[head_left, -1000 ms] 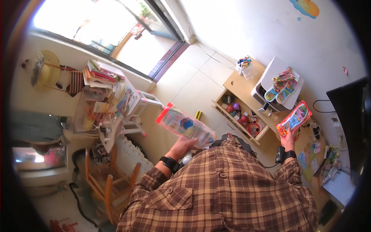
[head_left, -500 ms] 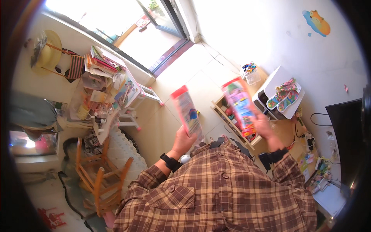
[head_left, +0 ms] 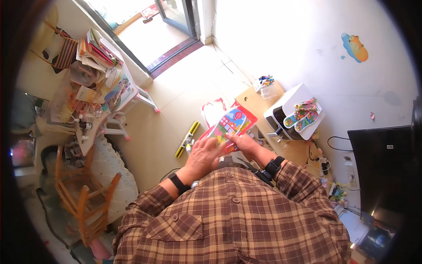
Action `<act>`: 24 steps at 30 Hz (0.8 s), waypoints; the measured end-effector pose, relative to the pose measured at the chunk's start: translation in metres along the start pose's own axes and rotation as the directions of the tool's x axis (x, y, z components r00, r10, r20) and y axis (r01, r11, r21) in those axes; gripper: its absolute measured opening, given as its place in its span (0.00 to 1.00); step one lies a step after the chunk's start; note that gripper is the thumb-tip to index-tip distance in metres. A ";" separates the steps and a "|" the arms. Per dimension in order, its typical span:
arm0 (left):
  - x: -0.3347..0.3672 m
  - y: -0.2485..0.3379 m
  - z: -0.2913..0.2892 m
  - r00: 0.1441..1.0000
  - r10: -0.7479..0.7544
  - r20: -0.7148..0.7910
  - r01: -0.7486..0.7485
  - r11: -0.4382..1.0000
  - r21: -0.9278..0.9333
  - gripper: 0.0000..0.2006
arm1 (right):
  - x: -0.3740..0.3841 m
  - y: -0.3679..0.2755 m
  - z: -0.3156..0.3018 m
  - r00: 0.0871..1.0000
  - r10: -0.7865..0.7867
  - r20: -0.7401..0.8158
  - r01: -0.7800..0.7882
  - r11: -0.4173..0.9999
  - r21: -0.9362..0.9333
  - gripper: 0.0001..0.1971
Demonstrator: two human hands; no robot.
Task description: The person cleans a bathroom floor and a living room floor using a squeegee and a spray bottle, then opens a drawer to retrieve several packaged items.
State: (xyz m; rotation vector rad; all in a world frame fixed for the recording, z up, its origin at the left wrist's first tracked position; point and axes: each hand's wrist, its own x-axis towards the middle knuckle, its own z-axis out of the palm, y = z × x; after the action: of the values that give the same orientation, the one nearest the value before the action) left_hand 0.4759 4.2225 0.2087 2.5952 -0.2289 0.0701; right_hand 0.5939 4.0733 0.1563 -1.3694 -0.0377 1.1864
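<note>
A flat, colourful packet with a red border [head_left: 237, 119] is held tilted in front of my body, printed with blue, yellow and green pictures. My right hand [head_left: 247, 146] grips its near right edge, thumb on top. My left hand [head_left: 203, 155] is slightly blurred, its bent fingers over the packet's near left part. Behind the packet, a red-and-white flat piece [head_left: 213, 110] sticks out on the far left; most of it is hidden. I cannot tell whether the two pieces are joined.
Right of my hands stands a white printer [head_left: 285, 105] with patterned flip-flops [head_left: 303, 116] on it, beside a clear tub of pens [head_left: 267, 88]. Yellow-and-black bars [head_left: 188, 140] lie on the floor. A cluttered desk [head_left: 103, 94] and wooden chair [head_left: 83, 198] stand left; a dark monitor [head_left: 382, 167] right.
My hands, apart before with a packet in each, have come together at the middle over the colourful packet. The view has shifted, and the bars on the floor now show more.
</note>
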 end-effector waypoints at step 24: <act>-0.026 -0.063 0.010 0.795 -0.406 0.452 0.413 -0.185 -0.892 0.13 | -0.012 0.016 -0.035 0.972 -0.177 -0.156 0.119 0.939 -0.322 0.25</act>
State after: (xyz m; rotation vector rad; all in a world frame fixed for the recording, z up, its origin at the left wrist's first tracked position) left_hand 0.4619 4.2745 0.1655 0.9592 0.4951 -0.2735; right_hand 0.6007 4.0361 0.1413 -1.7176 -0.2019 0.9500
